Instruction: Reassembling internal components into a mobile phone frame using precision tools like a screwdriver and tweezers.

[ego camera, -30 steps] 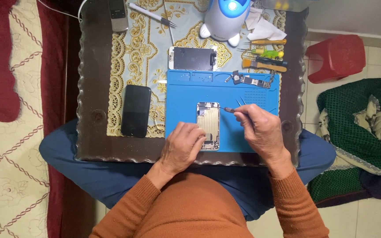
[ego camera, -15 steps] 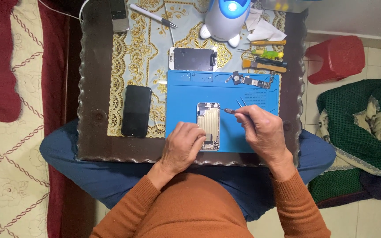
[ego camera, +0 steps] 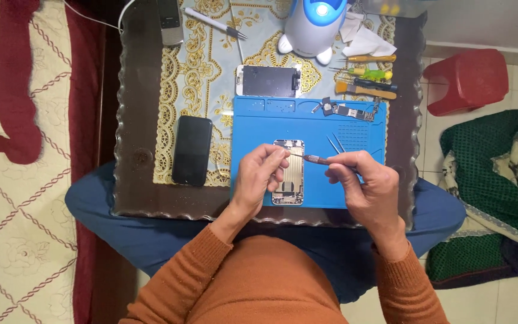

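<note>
An opened phone housing (ego camera: 288, 177) lies on the blue work mat (ego camera: 253, 126), its inner parts facing up. My left hand (ego camera: 261, 175) rests on its left side, thumb and forefinger pinched at the tip of a thin screwdriver (ego camera: 314, 159) over the upper part of the phone. My right hand (ego camera: 367, 183) grips the screwdriver's handle just right of the phone. Tweezers (ego camera: 335, 143) lie on the mat above my right hand.
A detached phone screen (ego camera: 269, 81) lies beyond the mat, a black phone (ego camera: 192, 150) to its left. A circuit board (ego camera: 355, 112) sits at the mat's top right, hand tools (ego camera: 367, 75) behind it. A white and blue lamp (ego camera: 315, 25) stands at the back. A red stool (ego camera: 467, 81) is on the floor at right.
My left hand has lifted off the phone's left edge and its fingers now meet the screwdriver tip. The right hand has shifted slightly toward the right.
</note>
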